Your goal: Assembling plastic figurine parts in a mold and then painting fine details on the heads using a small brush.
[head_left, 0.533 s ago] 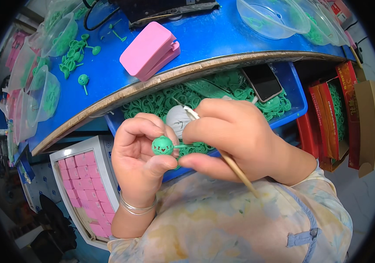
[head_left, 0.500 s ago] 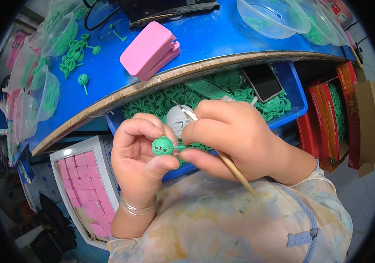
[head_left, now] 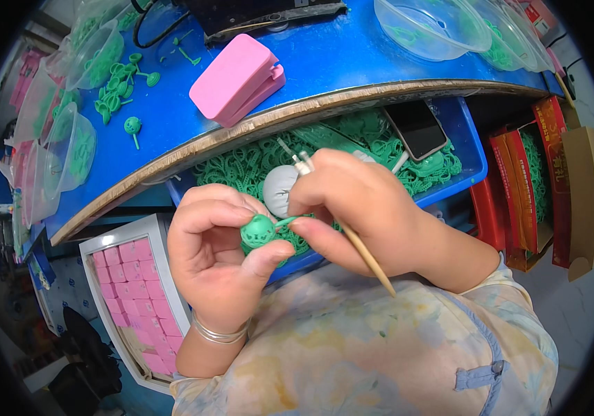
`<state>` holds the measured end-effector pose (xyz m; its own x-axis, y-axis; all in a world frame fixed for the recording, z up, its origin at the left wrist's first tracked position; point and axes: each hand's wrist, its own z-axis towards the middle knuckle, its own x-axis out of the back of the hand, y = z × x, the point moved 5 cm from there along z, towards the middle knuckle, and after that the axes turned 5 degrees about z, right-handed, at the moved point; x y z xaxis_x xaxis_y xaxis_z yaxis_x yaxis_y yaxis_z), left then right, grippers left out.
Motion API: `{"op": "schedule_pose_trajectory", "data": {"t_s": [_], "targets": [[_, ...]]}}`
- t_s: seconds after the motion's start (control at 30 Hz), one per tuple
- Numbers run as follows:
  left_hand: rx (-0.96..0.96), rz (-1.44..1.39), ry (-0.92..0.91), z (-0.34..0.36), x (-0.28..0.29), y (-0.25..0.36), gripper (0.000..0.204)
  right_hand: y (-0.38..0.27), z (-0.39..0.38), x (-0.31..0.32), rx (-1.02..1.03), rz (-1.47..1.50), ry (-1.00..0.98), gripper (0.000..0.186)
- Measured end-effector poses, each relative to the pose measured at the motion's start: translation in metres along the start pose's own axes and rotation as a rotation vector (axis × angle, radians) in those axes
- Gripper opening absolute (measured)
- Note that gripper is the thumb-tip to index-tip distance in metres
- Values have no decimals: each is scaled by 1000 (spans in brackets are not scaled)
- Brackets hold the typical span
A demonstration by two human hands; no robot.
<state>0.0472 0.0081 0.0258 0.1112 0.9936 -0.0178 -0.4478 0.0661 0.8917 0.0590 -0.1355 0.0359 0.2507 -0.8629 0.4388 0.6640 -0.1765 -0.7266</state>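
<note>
A small green ball with a thin stem (head_left: 258, 230) is between the fingertips and thumb of my left hand (head_left: 213, 243); dark cut-out marks show on its face. My right hand (head_left: 363, 215) pinches the far end of the stem between thumb and finger. That same hand also keeps hold of a slim tool with a wooden handle (head_left: 367, 262), its pale collar and thin tip pointing up and away. Just behind the fingers, a whitish round object with dark lines (head_left: 279, 188) rests on loose green pieces (head_left: 238, 166) in a blue tray (head_left: 476, 149).
A phone (head_left: 416, 130) lies on the tray's right side. On the blue table (head_left: 165, 135) are a pink block (head_left: 236, 80), loose green stemmed pieces (head_left: 118, 87) and clear plastic bowls (head_left: 432, 31). A white-framed box of pink blocks (head_left: 134, 298) stands left, red cartons (head_left: 519, 187) right.
The green ball has turned, its marks now facing lower and its stem tilting upward. The wooden-handled tool has shifted slightly left and up with my right hand.
</note>
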Motion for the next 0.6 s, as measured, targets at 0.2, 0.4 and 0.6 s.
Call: {"op": "schedule_pose_trajectory", "data": {"t_s": [0.2, 0.4, 0.6], "targets": [[148, -205, 45, 0, -6, 1, 41, -4, -2, 9, 46, 95, 126, 15], [275, -246, -41, -1, -8, -4, 39, -8, -3, 14, 76, 50, 136, 16], [341, -356, -77, -1, -11, -6, 40, -10, -2, 15, 86, 89, 147, 16]]}}
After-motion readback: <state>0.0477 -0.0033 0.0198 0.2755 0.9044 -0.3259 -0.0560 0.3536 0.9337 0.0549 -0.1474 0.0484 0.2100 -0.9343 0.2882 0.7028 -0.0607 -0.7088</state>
